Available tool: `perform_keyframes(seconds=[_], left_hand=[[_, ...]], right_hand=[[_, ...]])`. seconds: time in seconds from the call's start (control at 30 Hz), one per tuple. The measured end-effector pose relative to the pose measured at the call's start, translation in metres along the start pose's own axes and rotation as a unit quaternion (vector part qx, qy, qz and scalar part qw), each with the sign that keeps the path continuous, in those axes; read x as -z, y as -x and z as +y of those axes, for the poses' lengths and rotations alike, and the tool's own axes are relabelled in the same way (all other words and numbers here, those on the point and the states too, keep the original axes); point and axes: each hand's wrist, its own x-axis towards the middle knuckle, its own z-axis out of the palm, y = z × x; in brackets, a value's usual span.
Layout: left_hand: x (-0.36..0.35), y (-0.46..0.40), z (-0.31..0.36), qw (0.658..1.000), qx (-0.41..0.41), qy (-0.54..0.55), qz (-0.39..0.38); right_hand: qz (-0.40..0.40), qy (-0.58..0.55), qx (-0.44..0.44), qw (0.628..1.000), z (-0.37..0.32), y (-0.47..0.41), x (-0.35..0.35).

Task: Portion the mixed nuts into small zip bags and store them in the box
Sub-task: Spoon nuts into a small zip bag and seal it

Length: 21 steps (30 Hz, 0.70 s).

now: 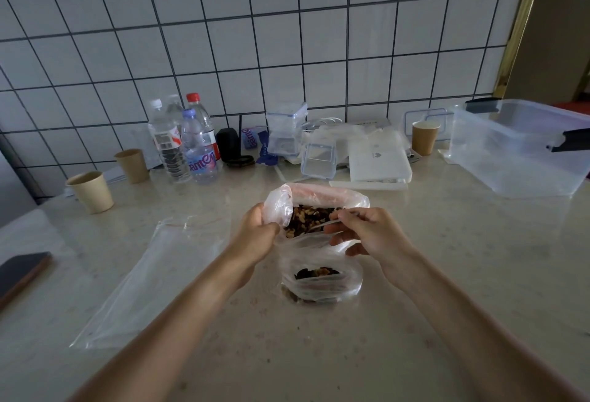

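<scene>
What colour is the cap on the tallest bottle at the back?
Red cap, seen in the head view.

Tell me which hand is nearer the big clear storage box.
Right. The right hand pinches the nut bag rim on the side toward the storage box; the left hand grips the far rim.

Brown and dark mixed nuts [306,219] in a clear bag [319,197] with a seemingly pinkish strip; white wall tiles [223,44], dark grout.

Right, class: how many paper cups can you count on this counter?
3. One paper cup at the far left, one beside the water bottles, one left of the clear box. Clutter may hide others.
</scene>
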Motion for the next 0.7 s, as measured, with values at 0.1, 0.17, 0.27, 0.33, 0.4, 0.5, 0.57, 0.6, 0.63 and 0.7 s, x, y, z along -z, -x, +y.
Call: perform_keyframes(seconds=[0.1,0.17,0.27,0.33,0.4,0.5,0.57,0.6,0.63,0.7], left_hand=[[0.0,0.001,0.002,1.0,0.004,0.019,-0.005],[0.0,0.001,0.002,1.0,0.008,0.022,-0.009],[0.001,0.001,0.001,0.999,0.015,0.033,-0.011],[0.002,0.001,0.002,0.999,0.021,0.05,-0.01],[0.004,0.001,0.002,0.997,0.027,0.069,-0.008],[0.008,0.0,0.003,0.996,0.033,0.08,-0.007],[0.012,0.0,0.003,0.997,0.029,0.071,-0.007],[0.014,0.0,0.003,0.998,0.022,0.066,-0.003],[0.017,0.001,0.002,0.998,0.013,0.062,0.006],[0.022,0.005,0.0,0.999,-0.02,0.026,0.042]], right_hand=[[0.002,-0.027,-0.017,1.0,0.0,0.001,-0.001],[0.001,-0.046,-0.027,0.999,-0.001,0.001,0.0],[0.004,-0.068,-0.045,0.997,-0.003,0.001,0.003],[0.011,-0.072,-0.052,0.996,-0.004,0.002,0.004],[0.018,-0.076,-0.052,0.996,-0.005,0.002,0.004],[0.032,-0.083,-0.04,0.995,-0.008,0.002,0.009],[0.038,-0.09,-0.033,0.995,-0.011,0.003,0.012],[0.042,-0.092,-0.029,0.994,-0.012,0.003,0.013],[0.047,-0.093,-0.024,0.994,-0.014,0.004,0.014],[0.059,-0.096,-0.014,0.994,-0.018,0.005,0.016]])
